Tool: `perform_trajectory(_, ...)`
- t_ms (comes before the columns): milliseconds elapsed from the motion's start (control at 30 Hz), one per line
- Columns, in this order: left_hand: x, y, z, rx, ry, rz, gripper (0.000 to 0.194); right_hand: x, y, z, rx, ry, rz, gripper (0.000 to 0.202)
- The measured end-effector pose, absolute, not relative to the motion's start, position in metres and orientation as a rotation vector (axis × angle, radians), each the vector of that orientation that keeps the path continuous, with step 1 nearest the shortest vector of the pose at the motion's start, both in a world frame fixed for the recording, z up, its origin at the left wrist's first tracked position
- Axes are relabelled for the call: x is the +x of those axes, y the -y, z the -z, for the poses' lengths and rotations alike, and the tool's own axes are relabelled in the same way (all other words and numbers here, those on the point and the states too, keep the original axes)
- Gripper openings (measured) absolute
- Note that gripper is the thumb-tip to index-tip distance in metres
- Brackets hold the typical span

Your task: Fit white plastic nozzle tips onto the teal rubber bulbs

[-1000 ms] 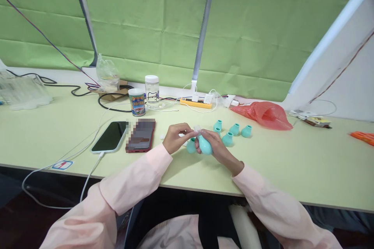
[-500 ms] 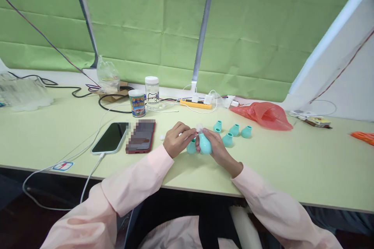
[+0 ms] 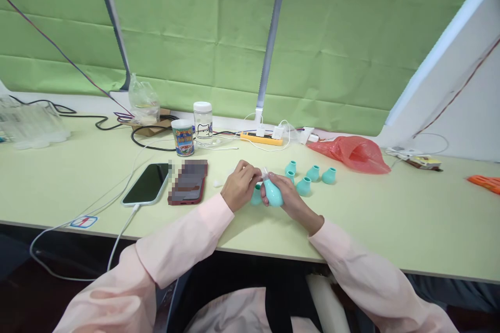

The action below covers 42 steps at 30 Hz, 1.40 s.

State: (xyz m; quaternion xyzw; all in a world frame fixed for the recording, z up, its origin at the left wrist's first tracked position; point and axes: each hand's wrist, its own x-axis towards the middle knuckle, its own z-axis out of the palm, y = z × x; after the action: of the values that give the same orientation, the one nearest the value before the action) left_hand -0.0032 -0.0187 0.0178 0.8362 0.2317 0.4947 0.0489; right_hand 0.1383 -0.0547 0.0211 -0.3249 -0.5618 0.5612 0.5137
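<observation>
Presently gripping a glossy teal bulb [image 3: 274, 195] in the right hand [image 3: 289, 195], with the fingers curled snugly round its side, above the worktop [image 3: 371, 223] near the middle of its front edge. Tilting it, rounded end toward that edge, clear tip [image 3: 264, 172] pointing away. Holding the left hand [image 3: 236, 187] up at the clear tip, nearly closed, with fingers bent and drawn together; cannot tell whether pinching the tip or only touching it.

Can see six open-necked teal bulbs [image 3: 329, 176] on the worktop: five just beyond the right hand, toward the back edge, and one between the two hands, partly hidden. Also can see a small white piece [image 3: 217, 183] just left of the left hand, then a red-cased phone [image 3: 197, 186] and a white-edged phone [image 3: 145, 184] toward the front-left corner. Along the back edge, can make out a printed cup [image 3: 183, 139], a white-lidded jar [image 3: 203, 127], a yellow power strip [image 3: 261, 139] and a red plastic bag [image 3: 351, 154].
</observation>
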Motion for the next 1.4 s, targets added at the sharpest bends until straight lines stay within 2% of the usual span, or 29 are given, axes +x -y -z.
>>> perform_trajectory(133, -0.004, 0.013, -0.025, 1.967, -0.493, -1.144, 0.027, 0.142, 0.053, -0.023, -0.746, 1.281, -1.484, 0.028)
perform_trajectory(233, -0.009, 0.003, -0.027, 1.777, -0.452, -1.017, 0.033, 0.145, 0.051, -0.025, -0.715, 1.187, -1.557, 0.027)
perform_trajectory(300, -0.012, -0.002, -0.027, 1.881, -0.571, -1.032, 0.032, 0.147, 0.051, -0.026, -0.7, 1.14, -1.568, 0.028)
perform_trajectory(400, -0.014, -0.003, -0.022, 2.337, -1.038, -1.038, 0.024, 0.149, 0.053, -0.028, -0.692, 1.154, -1.542, 0.027)
perform_trajectory(500, -0.012, -0.002, -0.015, 2.692, -1.519, -0.805, 0.018, 0.149, 0.055, -0.028, -0.698, 1.193, -1.524, 0.027)
perform_trajectory(633, -0.011, -0.004, -0.009, 2.766, -1.68, -0.579, 0.02, 0.149, 0.055, -0.027, -0.719, 1.219, -1.497, 0.027)
perform_trajectory(733, -0.013, -0.003, -0.014, 2.72, -1.572, -0.749, 0.026, 0.147, 0.055, -0.027, -0.755, 1.302, -1.406, 0.021)
perform_trajectory(833, -0.015, 0.004, -0.023, 2.593, -1.292, -1.107, 0.029, 0.144, 0.058, -0.027, -0.862, 1.52, -1.219, 0.015)
perform_trajectory(900, -0.015, 0.011, -0.027, 2.521, -1.095, -1.193, 0.029, 0.141, 0.06, -0.025, -0.963, 1.682, -1.119, 0.014)
perform_trajectory(1100, -0.005, 0.025, -0.024, 2.481, -0.842, -0.855, 0.039, 0.134, 0.063, -0.014, -1.098, 1.851, -0.937, 0.014)
perform_trajectory(1400, -0.005, 0.022, -0.02, 1.749, -0.556, -0.718, 0.039, 0.136, 0.072, -0.022, -1.004, 2.053, -0.816, 0.019)
